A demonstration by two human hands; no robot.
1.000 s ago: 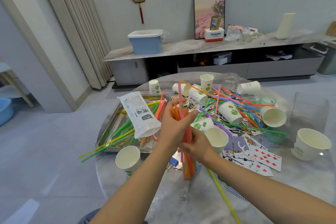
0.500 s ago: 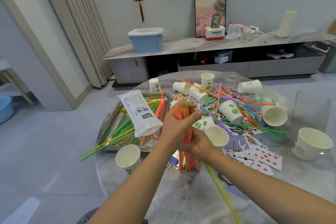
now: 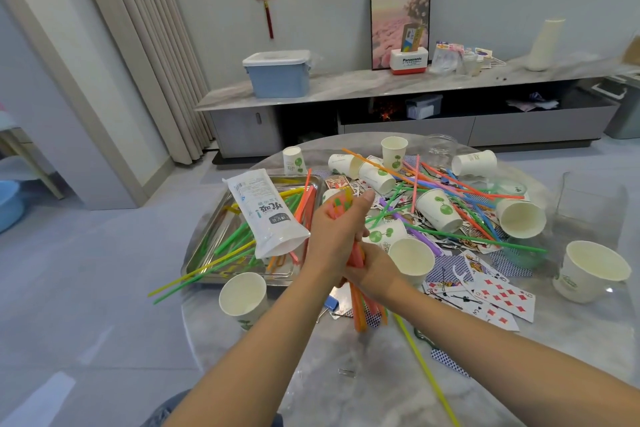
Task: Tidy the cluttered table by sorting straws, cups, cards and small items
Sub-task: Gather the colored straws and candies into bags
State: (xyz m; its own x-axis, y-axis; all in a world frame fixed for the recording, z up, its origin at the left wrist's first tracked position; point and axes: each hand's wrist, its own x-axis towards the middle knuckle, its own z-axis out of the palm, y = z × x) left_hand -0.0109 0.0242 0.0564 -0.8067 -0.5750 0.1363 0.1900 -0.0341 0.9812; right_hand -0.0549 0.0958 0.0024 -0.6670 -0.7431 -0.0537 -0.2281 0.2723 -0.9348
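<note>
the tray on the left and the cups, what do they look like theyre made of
Tray: looks like metal, likely stainless steel; shiny silver, with mirror-like reflections on its rim and floor.
Cups: look like paper; matte white walls with a printed green sprout, rolled lip, cream inside. Any inner coating cannot be told.

One camera only, on my head. Looks forward and down, wide view. Round worktop [image 3: 346,392] close below me, both arms reach in from bottom edge. Far wall and long shelf [image 3: 381,87] at top. No second view to share.
</note>
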